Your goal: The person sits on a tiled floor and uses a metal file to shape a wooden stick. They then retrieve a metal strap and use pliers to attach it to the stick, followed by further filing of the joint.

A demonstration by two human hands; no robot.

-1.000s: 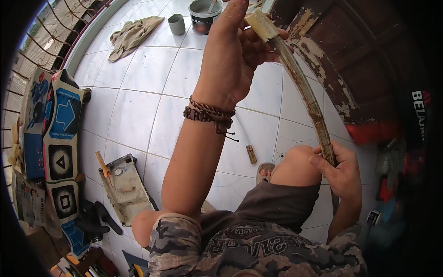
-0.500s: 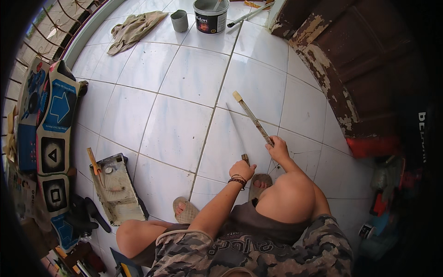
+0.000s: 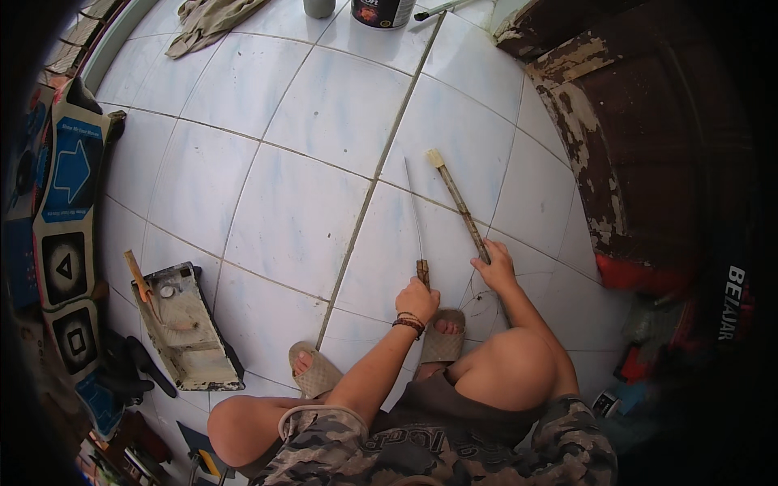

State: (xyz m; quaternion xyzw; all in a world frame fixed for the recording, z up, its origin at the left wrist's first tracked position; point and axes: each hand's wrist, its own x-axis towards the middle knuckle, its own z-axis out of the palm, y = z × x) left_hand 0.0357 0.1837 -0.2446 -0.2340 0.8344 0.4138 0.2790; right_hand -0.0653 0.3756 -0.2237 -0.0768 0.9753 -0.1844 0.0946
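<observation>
My left hand point(image 3: 417, 301), with bracelets at the wrist, is closed around the wooden handle of a knife point(image 3: 413, 219). Its long, thin blade points away from me over the white floor tiles. To the right, my right hand point(image 3: 496, 266) grips a worn, long-handled brush point(image 3: 459, 198) with a pale bristle end, which slants up and slightly left. Knife and brush are apart, roughly side by side. Below the hands are my knees and sandalled feet.
At left lies a paint tray point(image 3: 194, 324) with an orange-handled roller point(image 3: 150, 296), beside a printed board point(image 3: 73, 202). A rag point(image 3: 207, 24), a grey cup point(image 3: 319, 7) and a dark paint bucket point(image 3: 382, 12) stand far off. A peeling brown door point(image 3: 648, 121) is at right.
The view has shifted, so the bucket, cup and rag sit higher and are partly cut off. Brush and knife both point more straight ahead; both hands keep their hold.
</observation>
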